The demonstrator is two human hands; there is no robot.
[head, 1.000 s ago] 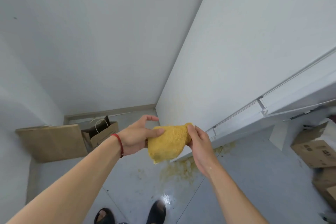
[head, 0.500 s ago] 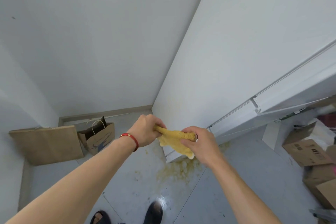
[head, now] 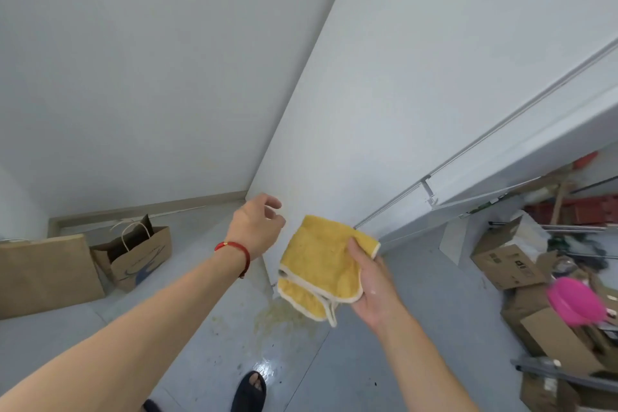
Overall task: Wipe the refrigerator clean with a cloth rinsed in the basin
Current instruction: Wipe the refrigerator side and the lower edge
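Observation:
A yellow cloth (head: pixel 321 264) with a pale trim hangs folded in front of the white refrigerator's side panel (head: pixel 418 94). My right hand (head: pixel 371 284) grips the cloth's right edge, thumb on top. My left hand (head: pixel 255 227), with a red bracelet at the wrist, hovers just left of the cloth with loosely curled fingers and holds nothing. A pink basin (head: pixel 577 306) sits among boxes at the right edge, blurred.
Brown paper bags (head: pixel 133 254) lean against the wall at the left. Cardboard boxes (head: pixel 511 261) and clutter fill the right side. A yellowish stain (head: pixel 284 318) marks the grey floor by the refrigerator's base. My sandalled foot (head: pixel 249 391) shows at the bottom.
Both hands were twisting the bunched cloth between them. My left hand has let go and moved away to the left; the cloth now hangs unfolded from my right hand alone.

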